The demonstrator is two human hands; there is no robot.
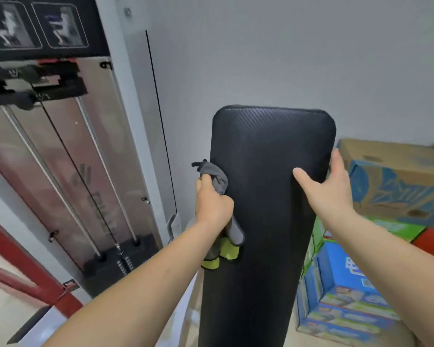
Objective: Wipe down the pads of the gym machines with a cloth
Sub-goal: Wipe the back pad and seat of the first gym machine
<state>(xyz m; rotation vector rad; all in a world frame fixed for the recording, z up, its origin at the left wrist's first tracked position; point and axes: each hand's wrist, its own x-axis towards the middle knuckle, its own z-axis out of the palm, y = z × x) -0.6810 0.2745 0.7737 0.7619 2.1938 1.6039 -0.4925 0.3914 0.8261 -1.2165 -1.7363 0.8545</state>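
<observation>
A: We have our left hand (212, 205) clenched around the cloth (217, 176), bunched against the pad's (268, 196) left edge, about halfway up what we can see of it.

B: And our right hand (332, 182) lies spread on the pad's right edge, fingers (336, 159) curling round the side, thumb flat on the face. It braces; it grips nothing else.

A: We'd judge the cloth light and limp: grey, soft, with a yellow-green part hanging below our fist. Balled like this it wipes a narrow strip, so we'd likely open it flatter.

B: The pad looks firm underneath with some give, covered in black vinyl with a fine woven grain. Long, upright, rounded at the top corners. Probably a bit slick, so the bracing hand belongs on the edge.

A: Left of the pad stands the weight machine (90, 171), with steel rods and a cable behind a clear panel.

B: Right of the pad, stacked cardboard boxes (396, 181), printed and stiff.
</observation>
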